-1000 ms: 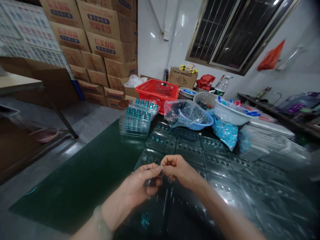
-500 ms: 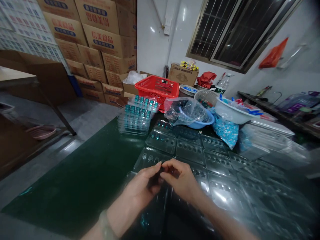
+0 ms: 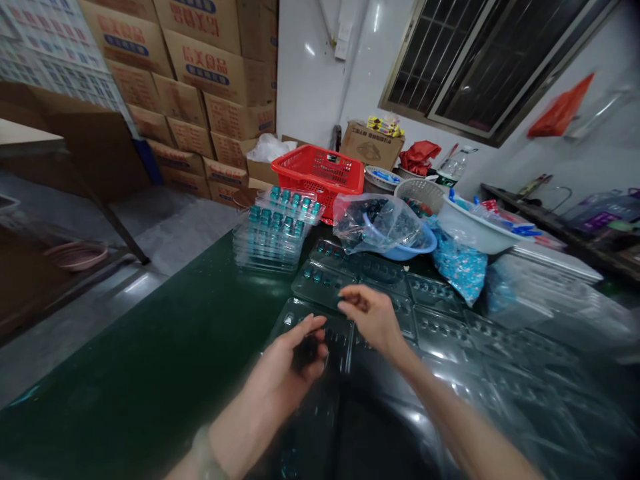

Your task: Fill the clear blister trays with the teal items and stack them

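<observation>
A small dark piece (image 3: 306, 352) is held in the half-closed left hand (image 3: 280, 380), just above a clear blister tray (image 3: 300, 321) on the green tabletop (image 3: 150, 333); the right hand (image 3: 373, 320) is loosely curled, any hold unclear.

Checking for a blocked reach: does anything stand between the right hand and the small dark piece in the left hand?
Nothing visible does. The right hand is up and to the side of the dark piece, with only open space between them. The left hand partly wraps the piece, above a clear plastic tray.
</observation>
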The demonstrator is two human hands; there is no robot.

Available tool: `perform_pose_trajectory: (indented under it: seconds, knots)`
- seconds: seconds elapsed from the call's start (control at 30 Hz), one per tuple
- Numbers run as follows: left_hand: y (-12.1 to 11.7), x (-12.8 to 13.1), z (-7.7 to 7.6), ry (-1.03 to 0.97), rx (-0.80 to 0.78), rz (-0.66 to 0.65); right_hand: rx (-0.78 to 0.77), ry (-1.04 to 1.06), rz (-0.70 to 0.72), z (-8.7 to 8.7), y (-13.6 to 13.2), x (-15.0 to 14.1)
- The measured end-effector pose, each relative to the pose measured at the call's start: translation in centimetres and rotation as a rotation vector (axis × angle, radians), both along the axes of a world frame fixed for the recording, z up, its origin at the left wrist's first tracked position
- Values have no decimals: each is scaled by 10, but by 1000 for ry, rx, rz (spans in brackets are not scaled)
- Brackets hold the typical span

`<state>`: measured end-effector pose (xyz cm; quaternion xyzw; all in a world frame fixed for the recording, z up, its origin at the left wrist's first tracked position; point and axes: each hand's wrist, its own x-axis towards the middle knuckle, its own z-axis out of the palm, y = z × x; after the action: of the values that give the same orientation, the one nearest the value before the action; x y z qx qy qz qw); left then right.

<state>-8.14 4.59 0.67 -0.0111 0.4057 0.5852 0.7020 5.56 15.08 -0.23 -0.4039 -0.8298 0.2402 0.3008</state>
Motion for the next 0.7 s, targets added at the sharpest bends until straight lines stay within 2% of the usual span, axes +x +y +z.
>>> perform_pose_trajectory:
  seconds: [0.13, 0.23, 0.37, 0.5, 0.7]
  knots:
    - [-5, -12, -5, 45, -14, 15, 90, -166, -8, -11, 66, -11]
    - [-11, -20, -8, 45, -15, 10, 117, -292, 38, -22, 88, -19]
    - [-15, -26, -5, 51, -35, 37, 152, -439, 70, -31, 90, -24]
    - [-16, -29, -2, 19, -34, 39, 209, -548, 81, -30, 86, -26]
    - [-15, -31, -4, -82, 32, 41, 315, -611, 142, -32, 79, -30]
